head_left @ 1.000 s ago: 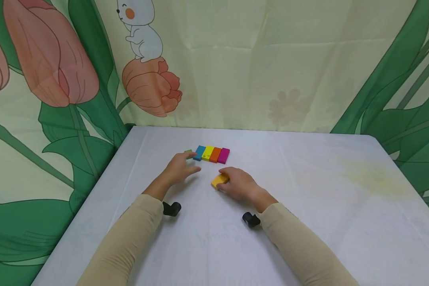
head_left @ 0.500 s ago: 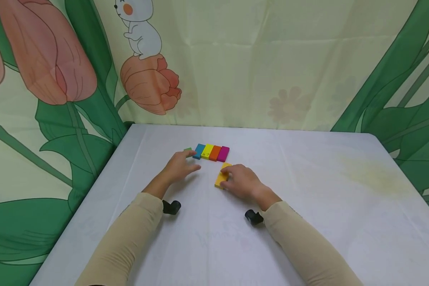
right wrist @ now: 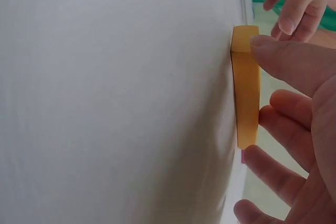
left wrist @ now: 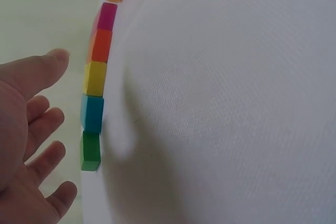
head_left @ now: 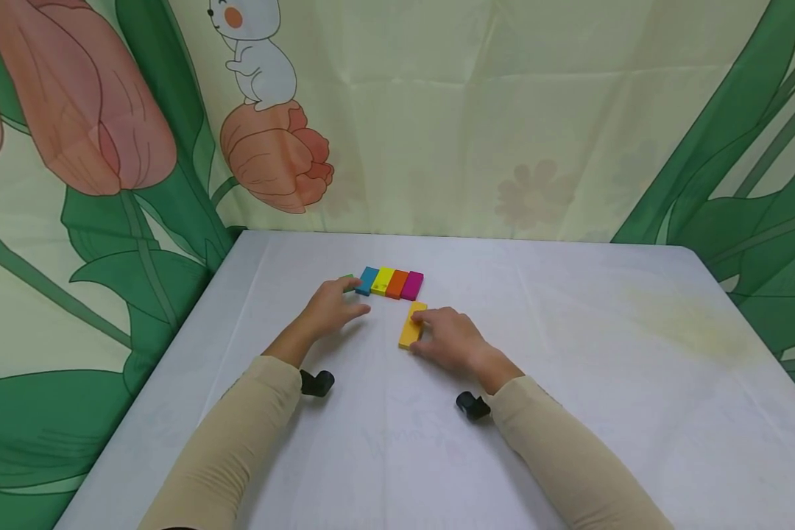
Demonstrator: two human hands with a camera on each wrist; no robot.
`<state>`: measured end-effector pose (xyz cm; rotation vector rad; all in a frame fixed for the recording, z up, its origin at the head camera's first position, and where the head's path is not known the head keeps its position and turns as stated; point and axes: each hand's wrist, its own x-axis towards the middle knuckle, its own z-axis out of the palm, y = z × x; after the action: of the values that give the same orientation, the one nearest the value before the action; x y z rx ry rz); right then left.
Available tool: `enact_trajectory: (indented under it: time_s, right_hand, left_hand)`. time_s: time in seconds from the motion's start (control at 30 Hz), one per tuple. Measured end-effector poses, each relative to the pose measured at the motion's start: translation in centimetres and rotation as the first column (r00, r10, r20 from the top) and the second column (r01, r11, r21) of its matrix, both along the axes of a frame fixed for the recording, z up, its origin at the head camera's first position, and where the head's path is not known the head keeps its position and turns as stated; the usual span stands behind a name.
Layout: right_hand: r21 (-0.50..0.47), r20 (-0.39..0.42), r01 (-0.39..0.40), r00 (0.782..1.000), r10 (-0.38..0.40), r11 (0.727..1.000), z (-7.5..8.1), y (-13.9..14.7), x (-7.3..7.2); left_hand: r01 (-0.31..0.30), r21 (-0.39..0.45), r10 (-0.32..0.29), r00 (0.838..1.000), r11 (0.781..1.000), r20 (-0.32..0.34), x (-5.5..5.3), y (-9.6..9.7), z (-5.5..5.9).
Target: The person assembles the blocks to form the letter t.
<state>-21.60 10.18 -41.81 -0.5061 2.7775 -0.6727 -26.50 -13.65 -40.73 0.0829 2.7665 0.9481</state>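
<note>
I find the amber block [head_left: 409, 333] flat on the table [head_left: 371, 442], near the magenta block [head_left: 412, 285], pinched lightly lengthwise by the right hand [head_left: 452, 340]. The left hand [head_left: 327, 309] is spread wide beside the green block [left wrist: 90, 151]; contact I cannot confirm. I advise even pressure, block level.

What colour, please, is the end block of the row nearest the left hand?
The end block is green; it shows best in the left wrist view.

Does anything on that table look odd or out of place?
Yes: a faint yellowish patch discolours the white tabletop at right, perhaps a stain. The golden-yellow block lies outside the row of blocks, but the right hand holds it.
</note>
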Motion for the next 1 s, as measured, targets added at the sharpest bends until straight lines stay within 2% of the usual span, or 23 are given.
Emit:
enact_trajectory:
  time_s: [0.37,0.53,0.73,1.0]
  right_hand:
    - [-0.019,0.045,-0.008,0.999,0.008,1.000,-0.4,0.8,-0.1]
    - [-0.034,0.037,-0.024,0.999,0.025,0.999,-0.3,1.0,0.0]
    - [0.016,0.006,-0.032,0.999,0.032,0.999,-0.4,1.2,0.0]
    - [0.050,0.023,-0.048,0.999,0.047,0.998,-0.1,1.2,0.0]
  left_hand:
    - [-0.014,-0.033,0.014,1.000,0.999,0.007,-0.6,0.1,0.0]
    - [-0.013,-0.034,0.013,1.000,0.999,0.002,-1.0,0.3,0.1]
    - [-0.003,-0.039,0.004,1.000,0.999,0.004,-1.2,0.5,0.1]
    - [0.008,-0.091,-0.004,0.999,0.996,0.037,-1.6,0.5,0.2]
